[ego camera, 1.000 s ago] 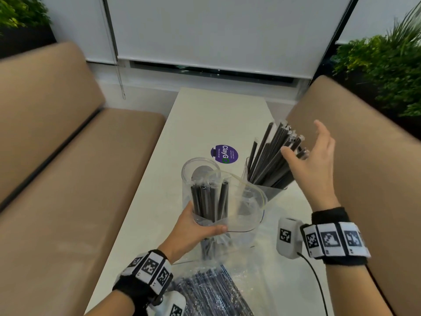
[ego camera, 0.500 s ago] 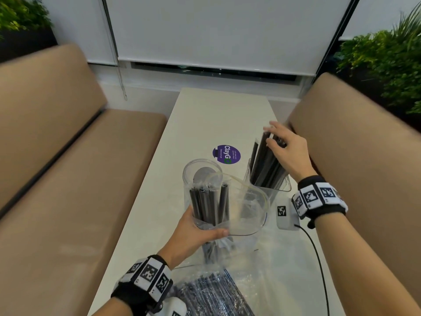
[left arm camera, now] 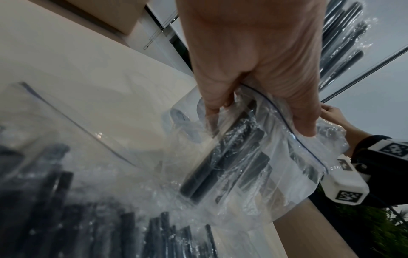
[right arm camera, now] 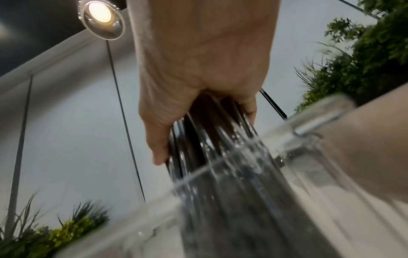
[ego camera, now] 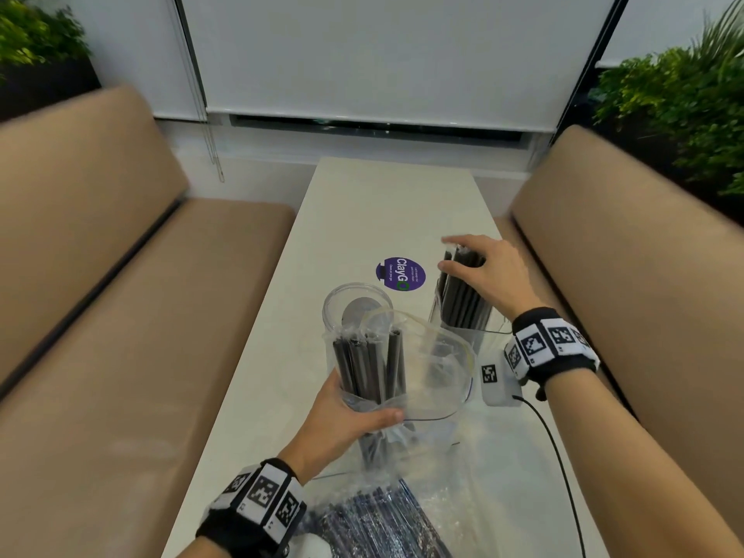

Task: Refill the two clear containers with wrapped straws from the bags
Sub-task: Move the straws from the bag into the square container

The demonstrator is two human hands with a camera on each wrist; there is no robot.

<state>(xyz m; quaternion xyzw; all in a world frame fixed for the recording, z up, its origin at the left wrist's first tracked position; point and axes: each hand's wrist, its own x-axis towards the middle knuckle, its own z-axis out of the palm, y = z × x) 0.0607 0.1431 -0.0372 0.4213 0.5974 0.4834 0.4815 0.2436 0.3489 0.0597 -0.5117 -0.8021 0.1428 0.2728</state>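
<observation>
Left hand point(ego camera: 342, 420) grips a crinkly zip-top bag point(ego camera: 426, 376) of black wrapped straws point(ego camera: 368, 368), thumb across the front, held upright over the white table point(ego camera: 362, 203). Right hand point(ego camera: 489, 275) curls round the tops of the straw bundle point(ego camera: 463, 300) standing in the far clear container point(ego camera: 475, 334). Between them sits an empty round clear container point(ego camera: 354, 308), partly screened by the bag's open mouth. Just beyond lies a purple sticker point(ego camera: 399, 274); nearest the camera sprawls a second bag of straws point(ego camera: 378, 521). Tan benches point(ego camera: 120, 316) flank the table, plants point(ego camera: 680, 110) at the corners.

Left wrist view, and the fingers point(left arm camera: 214, 97) bunch the film just under the blue zip line, straws dark and glossy inside; that spare bag blurs across the bottom.

Right wrist view: thumb point(right arm camera: 159, 139) and fingers wrapped on the shiny sleeved straws, which drop into the container's thick transparent rim point(right arm camera: 220, 167). A ceiling lamp point(right arm camera: 100, 17) glows above.
</observation>
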